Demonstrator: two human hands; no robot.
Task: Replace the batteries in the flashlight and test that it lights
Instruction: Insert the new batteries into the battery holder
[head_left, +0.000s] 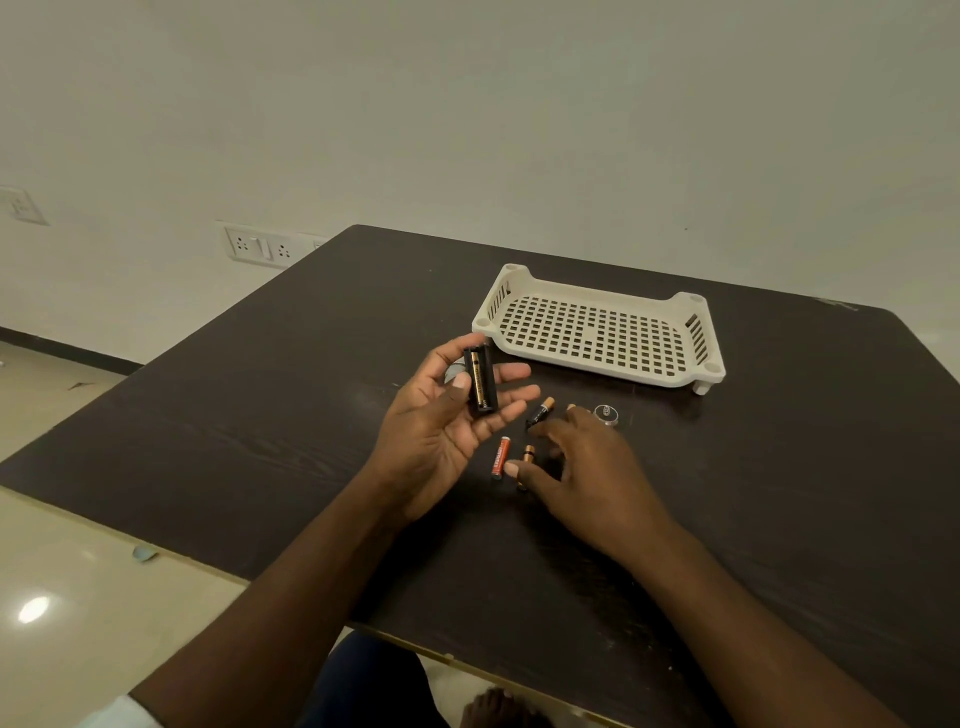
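Pale walls and a glossy floor surround a dark wood-grain desk (260, 441), where a white perforated plastic tray (597, 332) sits at the far side. Above the desk, the left hand (441, 421) lies palm up, its fingers loosely curled around a black battery holder (480, 384) with a battery in it. Palm down, the right hand (587, 467) has spread fingers over loose batteries: a red battery (500, 457), a black-and-copper battery (540, 411) and another copper-tipped battery (528, 453) near its thumb. A small round silver cap (605, 414) lies just beyond.

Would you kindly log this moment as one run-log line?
left hand: holds black battery holder | right hand: open, reaching for loose batteries on dark wooden table | white perforated plastic tray: empty
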